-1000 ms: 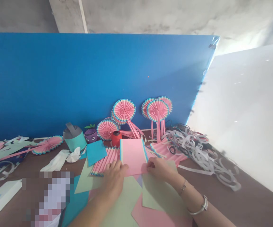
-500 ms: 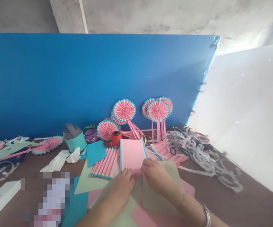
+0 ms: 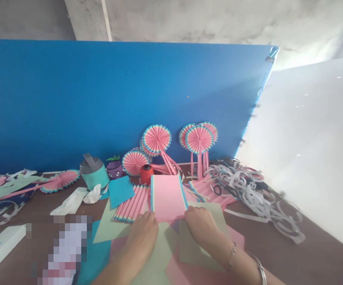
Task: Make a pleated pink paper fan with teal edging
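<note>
On the counter (image 3: 322, 253), toward its far edge, the pink sheet (image 3: 167, 198) may skew if left hand (image 3: 143, 233) and right hand (image 3: 202, 227), grips unclear to me at its near corners, pull unequally.

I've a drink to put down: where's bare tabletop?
Bare brown tabletop lies between the right forearm and curly white strips; another patch, left of crumpled white tissue. Crowded: around left hand and right hand, overlapping pink and green paper sheets.
</note>
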Action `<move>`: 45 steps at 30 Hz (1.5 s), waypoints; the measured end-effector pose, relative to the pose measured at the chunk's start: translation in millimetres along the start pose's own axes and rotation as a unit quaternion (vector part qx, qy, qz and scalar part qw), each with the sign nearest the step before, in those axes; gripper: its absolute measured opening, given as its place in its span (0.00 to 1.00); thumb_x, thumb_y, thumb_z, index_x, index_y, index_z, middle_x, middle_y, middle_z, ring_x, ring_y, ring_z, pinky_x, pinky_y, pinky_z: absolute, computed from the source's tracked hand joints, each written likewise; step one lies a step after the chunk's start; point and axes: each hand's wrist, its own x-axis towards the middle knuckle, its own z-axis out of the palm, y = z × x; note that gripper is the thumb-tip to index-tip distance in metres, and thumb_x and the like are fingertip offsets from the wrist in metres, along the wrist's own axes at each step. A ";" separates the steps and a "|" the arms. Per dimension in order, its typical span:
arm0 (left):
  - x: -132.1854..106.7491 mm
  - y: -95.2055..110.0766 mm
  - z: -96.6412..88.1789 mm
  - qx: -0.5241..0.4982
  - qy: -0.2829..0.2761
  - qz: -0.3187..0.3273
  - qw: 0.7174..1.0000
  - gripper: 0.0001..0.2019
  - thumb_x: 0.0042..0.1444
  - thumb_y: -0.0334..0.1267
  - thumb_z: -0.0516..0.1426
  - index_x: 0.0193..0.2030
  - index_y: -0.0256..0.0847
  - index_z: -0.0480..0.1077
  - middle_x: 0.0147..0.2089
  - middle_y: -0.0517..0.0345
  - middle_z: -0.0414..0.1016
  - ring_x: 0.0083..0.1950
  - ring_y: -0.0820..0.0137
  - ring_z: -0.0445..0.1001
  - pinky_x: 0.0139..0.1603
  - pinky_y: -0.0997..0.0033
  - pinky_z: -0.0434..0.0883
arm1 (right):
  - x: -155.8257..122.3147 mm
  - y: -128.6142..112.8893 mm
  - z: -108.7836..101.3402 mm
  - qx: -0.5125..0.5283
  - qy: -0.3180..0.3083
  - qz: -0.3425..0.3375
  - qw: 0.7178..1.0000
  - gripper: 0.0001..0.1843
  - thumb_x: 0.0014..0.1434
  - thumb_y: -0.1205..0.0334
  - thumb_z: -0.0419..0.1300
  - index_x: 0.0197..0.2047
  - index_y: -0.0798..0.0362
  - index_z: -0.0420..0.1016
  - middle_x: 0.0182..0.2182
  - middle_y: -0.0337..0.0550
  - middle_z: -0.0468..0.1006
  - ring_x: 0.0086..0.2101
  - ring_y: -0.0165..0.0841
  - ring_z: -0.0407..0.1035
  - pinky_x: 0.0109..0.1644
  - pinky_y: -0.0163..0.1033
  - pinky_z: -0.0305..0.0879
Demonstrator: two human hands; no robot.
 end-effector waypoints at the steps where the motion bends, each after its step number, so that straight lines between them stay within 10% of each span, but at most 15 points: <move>1: 1.3 -2.1 -1.3 -0.003 -0.004 -0.017 1.000 0.20 0.47 0.15 0.44 0.33 0.36 0.73 0.39 0.47 0.73 0.40 0.61 0.69 0.39 0.63 0.64 | 0.8 1.4 -0.8 -0.007 -0.009 -0.002 1.000 0.15 0.52 0.81 0.52 0.33 0.60 0.77 0.32 0.58 0.78 0.32 0.42 0.74 0.29 0.38 0.57; 8: 11.0 -19.3 -11.2 -0.072 0.067 -0.134 0.986 0.16 0.51 0.19 0.45 0.32 0.37 0.72 0.35 0.50 0.73 0.39 0.64 0.70 0.39 0.67 0.62 | 8.1 9.5 1.7 -0.031 -0.021 -0.027 0.999 0.14 0.52 0.78 0.51 0.35 0.59 0.76 0.34 0.56 0.78 0.34 0.42 0.74 0.28 0.38 0.52; 16: 3.2 -6.7 -5.5 -0.249 0.086 -0.097 0.960 0.15 0.54 0.28 0.47 0.32 0.43 0.74 0.27 0.59 0.75 0.30 0.70 0.71 0.32 0.72 0.59 | 7.6 20.1 1.1 0.049 0.068 0.013 0.996 0.07 0.53 0.72 0.53 0.30 0.55 0.72 0.29 0.43 0.78 0.27 0.31 0.70 0.26 0.37 0.38; 22: 9.6 2.9 1.0 -0.412 0.114 -0.130 0.895 0.17 0.58 0.50 0.49 0.28 0.40 0.68 0.21 0.61 0.71 0.24 0.70 0.70 0.25 0.73 0.58 | 0.2 3.5 -1.9 0.079 0.115 -0.126 0.982 0.07 0.57 0.70 0.51 0.32 0.54 0.70 0.30 0.41 0.75 0.27 0.29 0.67 0.28 0.38 0.42; 29: 14.5 0.1 14.1 -0.374 0.256 -0.128 0.882 0.08 0.56 0.38 0.50 0.27 0.42 0.63 0.25 0.62 0.72 0.27 0.71 0.71 0.29 0.73 0.65 | -1.0 -5.9 1.9 0.095 0.162 -0.210 0.959 0.09 0.60 0.68 0.50 0.33 0.54 0.71 0.29 0.41 0.74 0.26 0.29 0.66 0.28 0.36 0.51; 37: 6.1 -11.8 7.5 -0.182 0.453 0.008 0.873 0.08 0.56 0.27 0.50 0.35 0.43 0.67 0.37 0.55 0.75 0.42 0.66 0.73 0.48 0.63 0.66 | -20.4 5.4 1.5 0.102 0.559 -0.244 0.786 0.14 0.54 0.72 0.56 0.42 0.46 0.69 0.42 0.46 0.71 0.46 0.39 0.64 0.49 0.46 0.61; 45: 14.3 -5.9 10.2 -0.122 0.260 0.041 0.957 0.13 0.57 0.24 0.49 0.41 0.43 0.70 0.39 0.55 0.73 0.43 0.64 0.69 0.44 0.63 0.65 | 6.2 12.8 1.6 0.087 0.246 -0.181 0.948 0.10 0.56 0.70 0.54 0.38 0.52 0.75 0.44 0.46 0.73 0.45 0.38 0.63 0.48 0.44 0.54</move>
